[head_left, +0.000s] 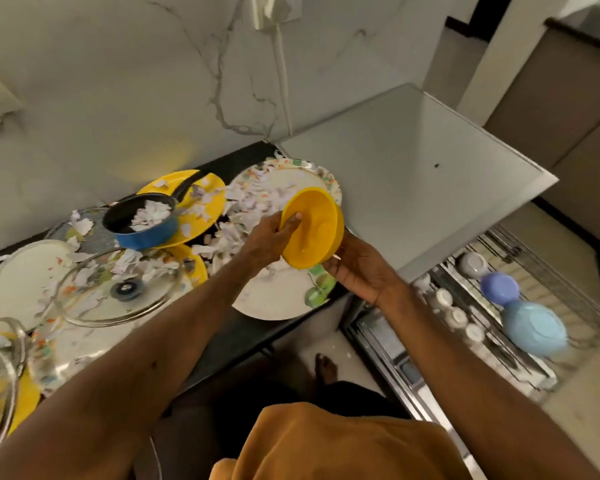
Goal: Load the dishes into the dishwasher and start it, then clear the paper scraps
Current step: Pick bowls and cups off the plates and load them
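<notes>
Yellow bowl [312, 230] gripped by left hand [271, 235] and right hand [359, 273]: you're loading, now seat it in the rack [534, 271].

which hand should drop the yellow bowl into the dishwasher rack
Right. The right hand grips the yellow bowl on the side nearest the dishwasher rack, which lies to the right. The left hand would likely have to cross the body.

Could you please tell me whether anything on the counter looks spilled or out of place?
Yes. Torn paper scraps are strewn across the counter, over the floral plate and glass lid, and sit inside the blue saucepan, which looks odd.
</notes>
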`<state>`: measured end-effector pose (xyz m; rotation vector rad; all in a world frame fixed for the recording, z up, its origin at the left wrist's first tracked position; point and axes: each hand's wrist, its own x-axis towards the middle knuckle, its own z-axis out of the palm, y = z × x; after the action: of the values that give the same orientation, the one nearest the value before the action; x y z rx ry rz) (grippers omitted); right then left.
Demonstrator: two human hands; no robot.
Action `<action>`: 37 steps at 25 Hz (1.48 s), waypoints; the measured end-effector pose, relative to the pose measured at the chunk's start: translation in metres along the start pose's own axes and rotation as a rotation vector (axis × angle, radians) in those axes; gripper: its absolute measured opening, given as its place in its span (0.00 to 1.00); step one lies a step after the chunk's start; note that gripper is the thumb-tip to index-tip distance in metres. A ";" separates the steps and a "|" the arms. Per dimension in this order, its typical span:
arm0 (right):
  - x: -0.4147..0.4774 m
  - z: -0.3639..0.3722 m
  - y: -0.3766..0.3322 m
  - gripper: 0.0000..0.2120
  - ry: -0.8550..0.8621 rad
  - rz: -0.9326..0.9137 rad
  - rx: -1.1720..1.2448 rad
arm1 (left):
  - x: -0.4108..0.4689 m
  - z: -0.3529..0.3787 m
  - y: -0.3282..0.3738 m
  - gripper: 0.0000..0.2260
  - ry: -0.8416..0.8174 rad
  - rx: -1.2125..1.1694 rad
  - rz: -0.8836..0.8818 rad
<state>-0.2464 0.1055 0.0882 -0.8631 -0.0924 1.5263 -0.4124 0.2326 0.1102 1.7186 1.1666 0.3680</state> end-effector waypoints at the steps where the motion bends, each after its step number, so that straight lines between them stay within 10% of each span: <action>1: -0.009 -0.012 -0.005 0.17 0.004 -0.022 0.010 | 0.003 0.014 0.005 0.22 -0.039 0.052 0.018; 8: -0.062 -0.102 -0.054 0.11 0.104 -0.178 -0.001 | 0.033 0.119 0.059 0.39 -0.344 0.262 -0.026; 12: -0.082 -0.172 -0.091 0.09 0.247 -0.211 0.048 | 0.052 0.185 0.083 0.29 -0.464 0.242 -0.037; 16: -0.107 -0.250 -0.131 0.10 0.406 -0.260 0.070 | 0.075 0.250 0.094 0.15 -0.505 0.667 0.223; 20: -0.115 -0.318 -0.172 0.06 0.576 -0.300 -0.066 | 0.096 0.306 0.100 0.30 -0.635 1.031 0.341; 26: -0.064 -0.431 -0.190 0.18 0.848 -0.150 -0.856 | 0.116 0.340 0.120 0.44 -0.643 1.205 0.285; 37: 0.019 -0.504 -0.157 0.20 0.648 0.154 -1.764 | 0.138 0.345 0.148 0.46 -0.805 1.272 0.214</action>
<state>0.1660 -0.0660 -0.1945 -2.7136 -0.9940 0.9079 -0.0281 0.1489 0.0389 2.6447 0.5509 -1.1109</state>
